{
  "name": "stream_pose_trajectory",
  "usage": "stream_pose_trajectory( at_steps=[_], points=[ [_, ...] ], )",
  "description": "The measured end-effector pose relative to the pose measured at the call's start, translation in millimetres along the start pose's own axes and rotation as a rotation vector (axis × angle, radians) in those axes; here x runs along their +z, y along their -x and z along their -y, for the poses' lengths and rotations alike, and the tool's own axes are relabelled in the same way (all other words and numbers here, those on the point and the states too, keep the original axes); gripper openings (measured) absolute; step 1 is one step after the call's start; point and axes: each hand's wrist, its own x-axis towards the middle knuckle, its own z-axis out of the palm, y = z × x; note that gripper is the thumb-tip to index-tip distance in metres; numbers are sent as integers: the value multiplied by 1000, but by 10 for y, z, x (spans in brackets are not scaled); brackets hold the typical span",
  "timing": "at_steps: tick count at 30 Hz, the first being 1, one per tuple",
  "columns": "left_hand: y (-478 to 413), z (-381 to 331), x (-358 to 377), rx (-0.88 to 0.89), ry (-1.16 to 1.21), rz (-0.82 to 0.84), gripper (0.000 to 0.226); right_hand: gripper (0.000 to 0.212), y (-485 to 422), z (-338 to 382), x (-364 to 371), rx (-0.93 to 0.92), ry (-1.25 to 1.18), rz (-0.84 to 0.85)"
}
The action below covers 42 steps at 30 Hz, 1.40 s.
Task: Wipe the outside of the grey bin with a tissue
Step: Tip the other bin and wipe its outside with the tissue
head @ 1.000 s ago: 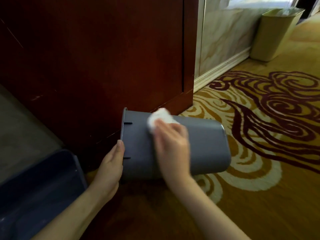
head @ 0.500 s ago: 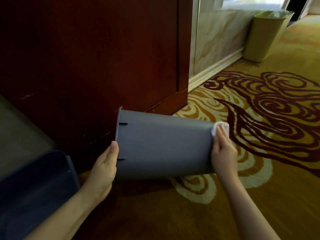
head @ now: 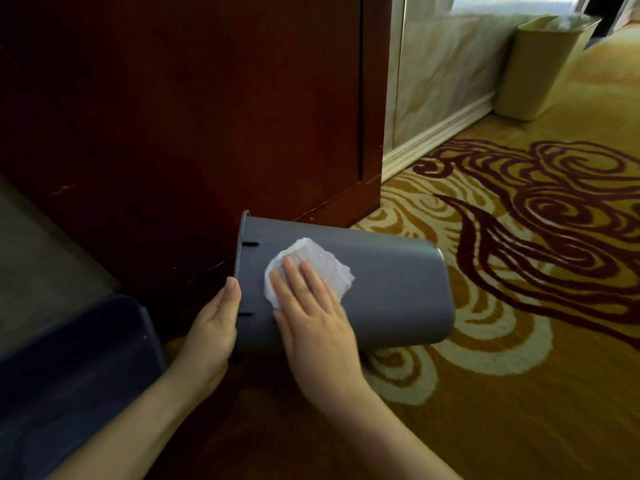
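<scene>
The grey bin point(head: 391, 292) lies on its side above the carpet, its open rim to the left and its base to the right. My left hand point(head: 214, 327) grips the rim at the left end and holds the bin steady. My right hand point(head: 311, 317) lies flat on the bin's upper side near the rim, fingers together, pressing a crumpled white tissue point(head: 311, 265) against the plastic. Part of the tissue sticks out beyond my fingertips.
A dark red wooden cabinet point(head: 194, 116) stands right behind the bin. A dark blue container point(head: 69, 368) sits at the lower left. A beige bin point(head: 543, 64) stands by the marble wall at the far right. Patterned carpet point(head: 536, 237) covers the floor.
My right hand slid the tissue from near the rim out to the bin's base end, then back to the rim end. My left hand kept its grip on the rim.
</scene>
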Motion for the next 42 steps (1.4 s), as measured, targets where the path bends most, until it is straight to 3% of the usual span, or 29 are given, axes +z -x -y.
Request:
stream_pose_trajectory(
  at_steps=[7, 11, 16, 21, 25, 27, 29, 31, 34, 38, 42],
  points=[
    [-34, -17, -182, -130, 51, 56, 49, 45, 392, -917, -246, 418, 76, -47],
    [-175, -216, -300, -139, 81, 31, 61, 43, 618, -914, -119, 344, 102, -115],
    [-384, -464, -349, -291, -115, 151, 74, 47, 861, -886, -25, 282, 59, -218],
    [-500, -587, -153, -431, 30, -51, 42, 41, 986, -928, 59, 197, 26, -321],
    [-394, -588, 70, -203, 0, -190, 23, 34, 943, -1054, -7, 244, -90, -432],
    [-317, -601, 162, -80, -53, -230, 25, 33, 892, -1073, -77, 394, -261, -501],
    [-166, -598, 145, 74, -121, -202, 26, 34, 771, -1002, -174, 587, -546, -589],
    [-17, -577, 74, 180, -183, -126, 20, 35, 610, -858, -258, 609, -687, -641],
    [87, -481, -8, 186, -185, -48, 29, 34, 267, -457, -322, 425, -672, -555],
    [151, -294, 2, 131, -120, -65, 23, 31, -15, 22, -147, 63, -423, -244],
    [249, 1, -90, 30, -146, -91, 22, 33, 220, -140, -10, 84, -342, -65]
  ],
)
